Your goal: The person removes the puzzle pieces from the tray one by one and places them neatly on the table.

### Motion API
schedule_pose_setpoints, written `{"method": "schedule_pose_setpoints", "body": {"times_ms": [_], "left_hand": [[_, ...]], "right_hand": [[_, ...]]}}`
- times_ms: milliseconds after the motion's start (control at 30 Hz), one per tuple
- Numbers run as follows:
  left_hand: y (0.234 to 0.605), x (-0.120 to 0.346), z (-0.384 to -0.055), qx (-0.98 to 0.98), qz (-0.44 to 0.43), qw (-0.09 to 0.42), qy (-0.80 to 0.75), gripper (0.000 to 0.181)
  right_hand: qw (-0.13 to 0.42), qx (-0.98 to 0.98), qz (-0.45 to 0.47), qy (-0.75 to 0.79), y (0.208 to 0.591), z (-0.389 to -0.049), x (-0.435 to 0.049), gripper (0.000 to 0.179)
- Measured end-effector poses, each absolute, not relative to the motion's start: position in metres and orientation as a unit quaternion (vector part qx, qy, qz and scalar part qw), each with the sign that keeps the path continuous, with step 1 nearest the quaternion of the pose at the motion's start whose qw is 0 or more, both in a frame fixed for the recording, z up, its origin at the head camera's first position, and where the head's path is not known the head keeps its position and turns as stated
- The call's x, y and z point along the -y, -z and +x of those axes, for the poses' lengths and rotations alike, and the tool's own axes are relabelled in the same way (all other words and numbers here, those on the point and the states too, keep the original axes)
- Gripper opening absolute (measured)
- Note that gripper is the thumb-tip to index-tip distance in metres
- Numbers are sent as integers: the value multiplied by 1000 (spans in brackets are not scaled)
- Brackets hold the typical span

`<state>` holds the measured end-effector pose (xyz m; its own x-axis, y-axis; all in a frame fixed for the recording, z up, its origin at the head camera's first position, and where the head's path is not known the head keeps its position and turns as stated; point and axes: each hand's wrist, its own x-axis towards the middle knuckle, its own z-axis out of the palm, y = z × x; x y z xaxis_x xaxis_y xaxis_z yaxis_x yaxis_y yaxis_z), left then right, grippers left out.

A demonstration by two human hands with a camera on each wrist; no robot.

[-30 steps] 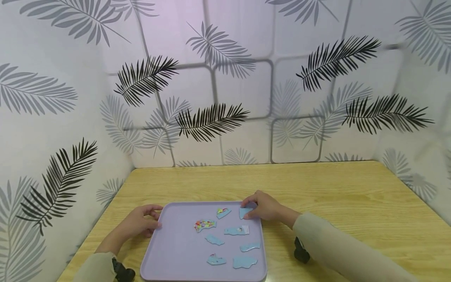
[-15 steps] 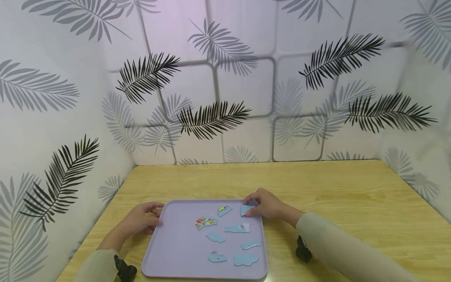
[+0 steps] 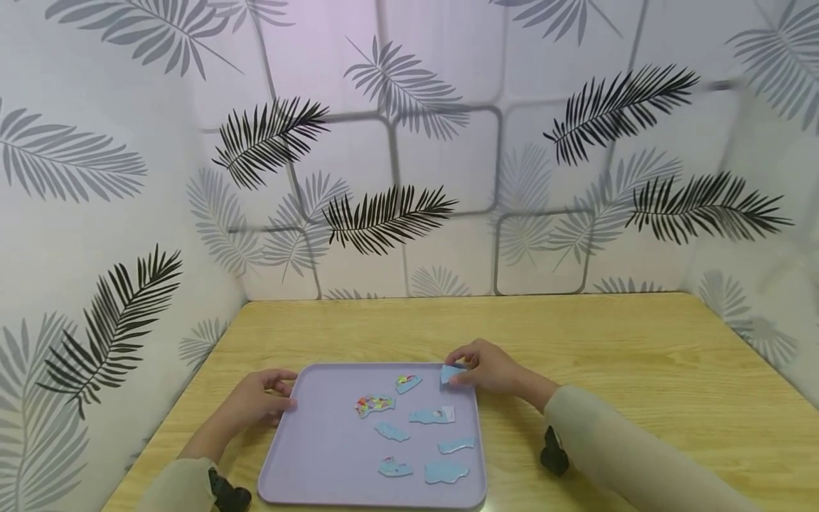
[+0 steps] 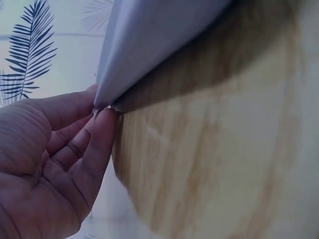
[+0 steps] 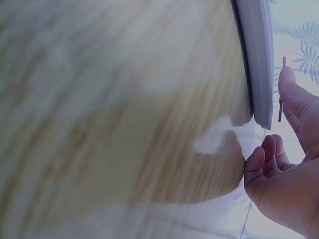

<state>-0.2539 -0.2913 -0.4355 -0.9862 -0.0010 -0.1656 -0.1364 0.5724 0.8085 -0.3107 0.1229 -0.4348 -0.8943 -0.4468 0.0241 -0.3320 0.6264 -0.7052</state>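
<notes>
My right hand [image 3: 491, 366] pinches a light blue jigsaw puzzle piece [image 3: 450, 372] over the back right corner of a lilac tray [image 3: 313, 441]. Seen edge-on in the right wrist view, that same puzzle piece [image 5: 280, 110] sits between thumb and fingers, apart from the tray rim [image 5: 256, 59]. At the tray's left side, my left hand [image 3: 256, 400] holds the rim between thumb and fingers; the left wrist view puts these fingertips right at the tray's edge [image 4: 129, 55]. Several more pieces lie flat on the tray, among them a multicoloured piece [image 3: 374, 405] and a broad blue piece [image 3: 446, 472].
The tray stands on a wood-grain table [image 3: 589, 341]. Behind and to the left rise walls with a leaf pattern [image 3: 441, 163]. Dark wrist cameras [image 3: 554, 455] are strapped at both sleeves. The loose pieces lie mostly in the tray's right half.
My right hand has lifted the blue puzzle piece slightly and moved it a little back and right. The left hand keeps its place on the tray; the other pieces have not moved.
</notes>
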Motion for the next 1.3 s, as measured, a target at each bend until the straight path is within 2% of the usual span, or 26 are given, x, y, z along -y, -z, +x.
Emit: {"method": "schedule_pose_setpoints", "body": {"times_ms": [333,1000,1300], "left_hand": [[435,289,-252,-880,-37,70,-469,49],[434,289,-252,-874,-44,77,-477,50],[434,290,-252,-876,-43,78,-474,50]], "right_hand": [[56,-890,-174,418,425,-310,-136,28],[4,-879,-135,456,423,-330,-169,30],[8,-885,-122,449,425,-351,-185,34]]}}
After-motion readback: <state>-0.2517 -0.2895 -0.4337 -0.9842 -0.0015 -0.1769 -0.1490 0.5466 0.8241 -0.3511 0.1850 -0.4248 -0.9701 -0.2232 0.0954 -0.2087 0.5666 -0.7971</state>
